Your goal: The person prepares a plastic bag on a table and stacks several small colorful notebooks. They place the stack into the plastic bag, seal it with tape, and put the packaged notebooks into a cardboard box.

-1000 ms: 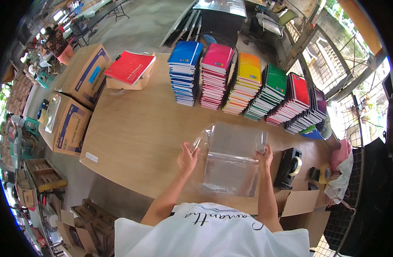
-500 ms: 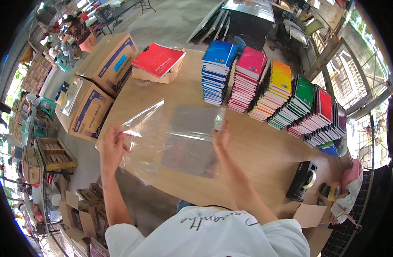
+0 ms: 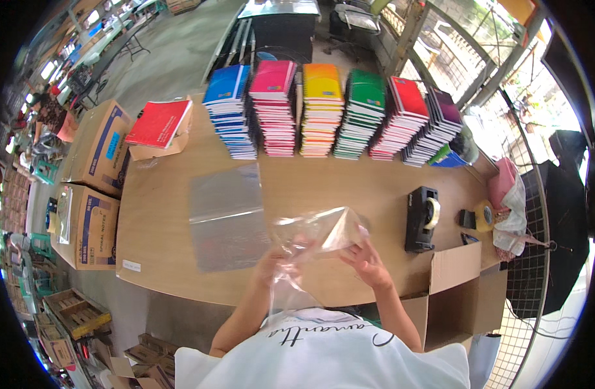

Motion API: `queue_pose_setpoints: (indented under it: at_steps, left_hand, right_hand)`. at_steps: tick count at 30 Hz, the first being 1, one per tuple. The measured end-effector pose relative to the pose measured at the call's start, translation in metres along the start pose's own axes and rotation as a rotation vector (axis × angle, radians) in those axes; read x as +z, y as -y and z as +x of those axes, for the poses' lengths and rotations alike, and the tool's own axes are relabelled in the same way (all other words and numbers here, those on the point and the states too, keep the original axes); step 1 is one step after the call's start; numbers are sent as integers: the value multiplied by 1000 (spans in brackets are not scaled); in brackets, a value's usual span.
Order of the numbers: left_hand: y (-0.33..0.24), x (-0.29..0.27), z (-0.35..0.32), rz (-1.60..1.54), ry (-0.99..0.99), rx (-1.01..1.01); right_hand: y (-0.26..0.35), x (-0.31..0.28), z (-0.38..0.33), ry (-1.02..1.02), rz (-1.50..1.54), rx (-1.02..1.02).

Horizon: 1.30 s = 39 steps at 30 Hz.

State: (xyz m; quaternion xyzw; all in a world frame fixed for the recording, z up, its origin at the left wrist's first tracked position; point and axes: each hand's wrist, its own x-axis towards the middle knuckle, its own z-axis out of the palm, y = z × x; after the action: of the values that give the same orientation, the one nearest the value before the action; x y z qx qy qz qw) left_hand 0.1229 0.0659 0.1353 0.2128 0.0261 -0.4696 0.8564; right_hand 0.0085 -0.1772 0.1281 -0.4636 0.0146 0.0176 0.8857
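Observation:
A clear plastic bag (image 3: 330,228) is held up in front of my body, over the table's near edge, its film creased and shining. My left hand (image 3: 278,264) grips it from the left, with the fingers seen partly through the film. At the bag's right edge, my right hand (image 3: 368,260) pinches the film with thumb and fingertips, the other fingers loosely spread. Flat on the table to the left lies a stack of clear plastic bags (image 3: 223,236), crossed by a shiny band.
Stacks of spiral notebooks, including a yellow stack (image 3: 322,110), line the table's far side. A red notebook (image 3: 158,124) lies on a small carton. Large cartons (image 3: 93,223) stand left. On the right are a black tape dispenser (image 3: 419,220) and an open box (image 3: 449,311).
My view has turned to the right. Both hands have come closer to my body with the plastic bag, leaving the flat stack on their left. The bag is now bunched between them.

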Motion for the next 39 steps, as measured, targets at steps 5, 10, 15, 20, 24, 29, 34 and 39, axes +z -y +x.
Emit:
queue_pose_setpoints:
  at_steps: [5,10,15,20,24,29,34,39]
  left_hand:
    - [90,-84,71,343,-339,-209]
    - [100,-64,84,1036,-669,39]
    - [95,-69,69,1343,-791,142]
    - [102,-44,-22,2100,-142,316]
    - [113,-43,-55,2487,191,54]
    - [116,-69,-53,2579,288,165]
    - [99,-88,-47,2568,397,56]
    - [67,-122,-16,2173,607,-117]
  right_hand:
    - [24,-34,-76,-863,-990,-123]
    - [16,-15,-103,-294,-1568,-96]
    - [-39,-48,-102,192,-1874,220]
    - [-56,-64,-124,210,-1893,212]
    - [-50,-64,-153,232,-1936,353]
    - [-66,-90,-161,302,-2064,120]
    - [-19,-95,-142,576,-1824,363]
    - [0,-92,-125,635,-1705,594]
